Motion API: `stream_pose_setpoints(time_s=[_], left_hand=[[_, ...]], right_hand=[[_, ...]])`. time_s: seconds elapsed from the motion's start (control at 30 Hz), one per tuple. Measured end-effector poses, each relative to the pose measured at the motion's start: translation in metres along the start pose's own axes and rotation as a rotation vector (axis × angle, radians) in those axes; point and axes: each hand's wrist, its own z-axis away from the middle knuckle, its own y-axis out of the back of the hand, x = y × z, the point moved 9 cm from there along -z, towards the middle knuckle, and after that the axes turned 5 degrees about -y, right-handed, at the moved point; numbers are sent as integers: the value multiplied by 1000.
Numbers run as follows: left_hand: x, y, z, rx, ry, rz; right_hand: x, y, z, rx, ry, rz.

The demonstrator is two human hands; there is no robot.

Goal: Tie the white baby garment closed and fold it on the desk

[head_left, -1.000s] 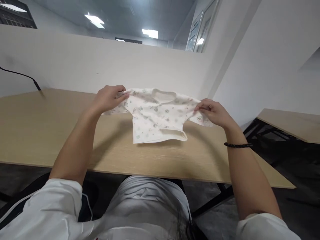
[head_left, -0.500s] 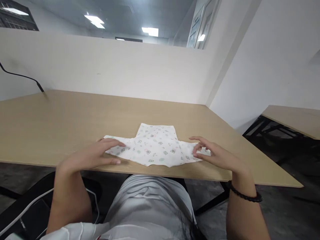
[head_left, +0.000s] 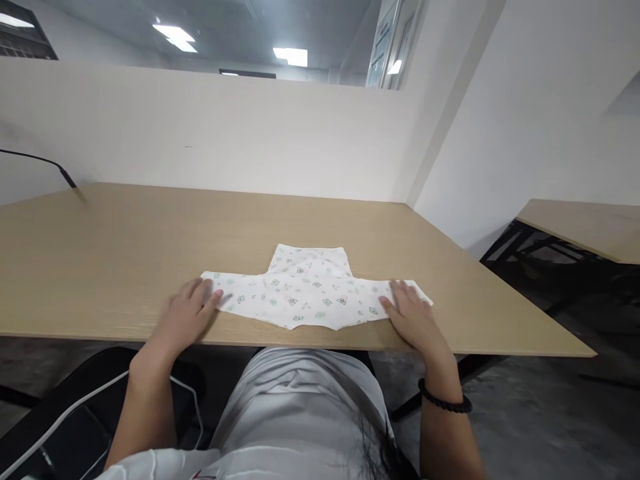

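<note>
**On the tabletop: both hands flat on a printed baby shirt**

On the near part of the light wooden tabletop point(head_left: 125, 253), close to its front edge, a small white baby shirt point(head_left: 310, 293) lies spread flat. It bears a scatter of small green and pink prints. Its sleeves stretch out to either side along the front edge, and its body points away from the person, toward the white partition wall point(head_left: 225, 133) that rises behind the tabletop.

The left hand point(head_left: 187, 313) rests palm down at the shirt's left sleeve end, its fingers stretched out and lying on the cloth's edge, with nothing clamped in its grip. The right hand point(head_left: 410, 317) lies palm down on the shirt's right sleeve end, fingers likewise spread flat on the fabric and holding nothing. A dark beaded bracelet point(head_left: 445, 401) circles the right wrist, which hangs just off the tabletop's front edge.

Far left of the shirt, at the tabletop's back edge, a black cable point(head_left: 45, 163) comes down along the partition wall. To the right of the shirt, well apart from it and beyond a gap of floor, stands a second desk point(head_left: 580, 227) of the same wood on a black frame. Below the shirt, the person's grey lap shows under the tabletop's edge, with a white cord point(head_left: 75, 413) just left of it.
</note>
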Motion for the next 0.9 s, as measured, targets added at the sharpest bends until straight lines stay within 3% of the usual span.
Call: stream_pose_setpoints(time_s=[0.07,0.13,0.23,0.33,0.4,0.47,0.53,0.57,0.63,0.7,0.77,0.83,0.9], left_hand=[[-20,10,3,91,166,-65],[-26,17,4,148,207,-120],[-21,21,-2,196,108,-89],[-24,30,-10,252,113,116],[-24,40,-14,324,146,292],[-12,52,-16,425,145,457],[15,63,-14,517,99,593],[34,65,-13,534,51,657],[82,71,-5,527,-130,759],[141,68,7,316,-458,763],[178,59,28,83,-683,640],[176,59,41,37,-715,564],[155,63,43,78,-641,516]], right_hand=[[35,17,0,174,-193,18],[54,29,0,276,-279,28],[49,42,-6,323,-237,-97],[19,64,-2,454,-257,-414],[-23,76,3,483,-134,-630],[-87,77,9,277,234,-797],[-115,89,25,274,423,-904],[-111,97,32,343,430,-976],[-80,110,40,561,316,-1129],[-39,115,48,758,143,-1216],[-7,114,54,885,-19,-1205],[12,111,58,940,-126,-1181],[19,108,59,950,-138,-1203]])
